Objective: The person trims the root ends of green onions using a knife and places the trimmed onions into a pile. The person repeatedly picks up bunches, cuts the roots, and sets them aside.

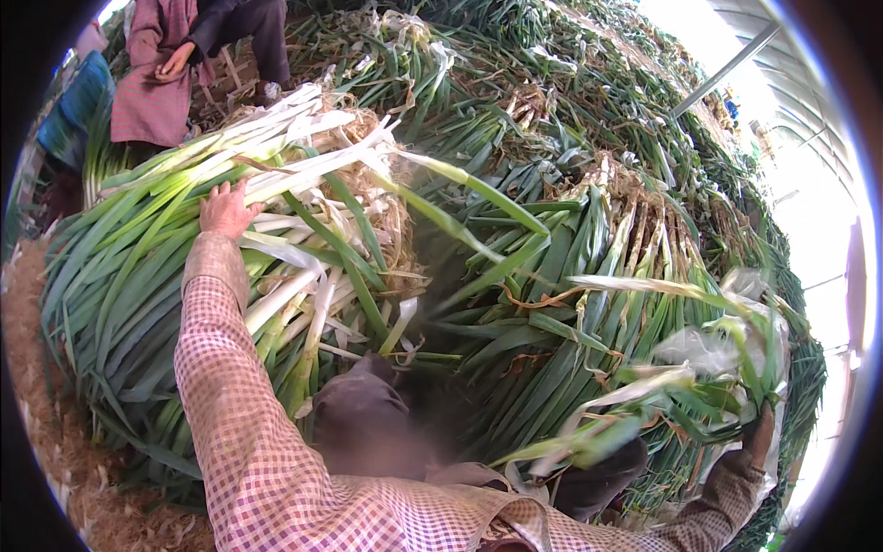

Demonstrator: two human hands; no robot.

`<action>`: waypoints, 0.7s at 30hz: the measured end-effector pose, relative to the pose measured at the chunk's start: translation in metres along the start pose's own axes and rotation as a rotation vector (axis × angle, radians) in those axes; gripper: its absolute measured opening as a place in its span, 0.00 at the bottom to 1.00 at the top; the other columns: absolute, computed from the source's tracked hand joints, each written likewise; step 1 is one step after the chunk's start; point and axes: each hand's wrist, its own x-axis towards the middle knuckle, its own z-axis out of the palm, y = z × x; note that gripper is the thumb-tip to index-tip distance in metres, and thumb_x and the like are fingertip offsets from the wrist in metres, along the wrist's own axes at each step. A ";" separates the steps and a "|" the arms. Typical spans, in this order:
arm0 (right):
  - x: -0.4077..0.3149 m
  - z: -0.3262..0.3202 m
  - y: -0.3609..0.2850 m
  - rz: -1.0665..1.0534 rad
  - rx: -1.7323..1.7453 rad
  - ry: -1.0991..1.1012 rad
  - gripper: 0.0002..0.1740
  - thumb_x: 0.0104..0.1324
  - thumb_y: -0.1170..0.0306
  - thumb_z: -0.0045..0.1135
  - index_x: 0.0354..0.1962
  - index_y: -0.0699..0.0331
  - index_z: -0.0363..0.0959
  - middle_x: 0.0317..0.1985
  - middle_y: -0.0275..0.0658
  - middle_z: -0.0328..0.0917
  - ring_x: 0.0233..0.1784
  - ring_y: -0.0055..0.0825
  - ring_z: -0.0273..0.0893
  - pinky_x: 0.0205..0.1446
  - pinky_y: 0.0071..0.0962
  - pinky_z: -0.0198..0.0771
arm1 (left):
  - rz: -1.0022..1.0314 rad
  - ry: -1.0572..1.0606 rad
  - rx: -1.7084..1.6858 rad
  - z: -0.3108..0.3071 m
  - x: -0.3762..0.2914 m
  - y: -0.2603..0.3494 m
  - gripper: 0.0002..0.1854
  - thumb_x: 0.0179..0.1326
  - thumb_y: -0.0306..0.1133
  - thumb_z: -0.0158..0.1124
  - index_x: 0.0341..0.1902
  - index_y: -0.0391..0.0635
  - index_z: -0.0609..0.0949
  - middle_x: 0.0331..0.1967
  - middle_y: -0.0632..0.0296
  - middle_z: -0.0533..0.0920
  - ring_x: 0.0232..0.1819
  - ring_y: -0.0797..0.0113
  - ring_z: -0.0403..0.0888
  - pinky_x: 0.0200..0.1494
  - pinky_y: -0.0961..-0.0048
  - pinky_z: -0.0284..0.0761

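Note:
My left hand reaches onto a large heap of green onions, its fingers spread over one stalk with a white shank. The heap's leaves hang to the left and its roots point right. At the far right, my right hand is closed around loose green leaves and pale, stripped onion skins, partly blurred. Beside that hand lies clear plastic film. Between my arms, more green onions lie with their roots facing away from me.
Another person in a checked garment sits at the upper left, hands together, near a blue item. Onion piles rise behind and to the right. A metal pole slants at the upper right. Dry debris covers the ground at lower left.

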 end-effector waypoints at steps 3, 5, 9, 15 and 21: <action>-0.003 0.051 -0.029 0.097 -0.023 -0.219 0.17 0.72 0.62 0.44 0.49 0.63 0.74 0.42 0.37 0.78 0.43 0.26 0.76 0.50 0.27 0.72 | -0.071 0.037 0.003 0.003 -0.013 -0.012 0.39 0.58 0.56 0.64 0.71 0.58 0.66 0.68 0.51 0.68 0.70 0.49 0.62 0.70 0.44 0.56; -0.025 0.121 -0.038 -0.014 -0.581 -0.463 0.17 0.69 0.66 0.49 0.50 0.68 0.74 0.43 0.39 0.78 0.45 0.27 0.76 0.53 0.28 0.72 | -0.079 0.019 -0.031 0.009 -0.012 -0.001 0.40 0.58 0.56 0.64 0.73 0.59 0.64 0.71 0.51 0.65 0.73 0.50 0.58 0.72 0.46 0.54; -0.094 0.305 -0.073 0.196 -0.586 -1.317 0.18 0.67 0.69 0.51 0.53 0.65 0.75 0.45 0.38 0.81 0.49 0.30 0.77 0.56 0.30 0.72 | -0.095 0.009 -0.021 0.000 -0.014 0.007 0.42 0.57 0.57 0.64 0.74 0.61 0.62 0.74 0.53 0.60 0.76 0.51 0.51 0.74 0.47 0.50; -0.003 0.373 -0.066 -0.228 -0.770 -1.525 0.24 0.66 0.66 0.54 0.58 0.66 0.70 0.51 0.43 0.78 0.56 0.35 0.74 0.63 0.34 0.68 | -0.148 -0.004 -0.001 0.004 -0.018 -0.003 0.43 0.56 0.57 0.65 0.74 0.61 0.61 0.75 0.55 0.59 0.77 0.53 0.50 0.74 0.47 0.50; 0.208 0.249 -0.166 -0.595 -1.057 0.173 0.32 0.63 0.60 0.58 0.62 0.66 0.65 0.53 0.50 0.75 0.60 0.41 0.71 0.65 0.37 0.67 | -0.094 0.000 0.036 0.016 -0.002 0.013 0.43 0.57 0.57 0.64 0.75 0.61 0.60 0.74 0.54 0.60 0.76 0.52 0.52 0.73 0.49 0.54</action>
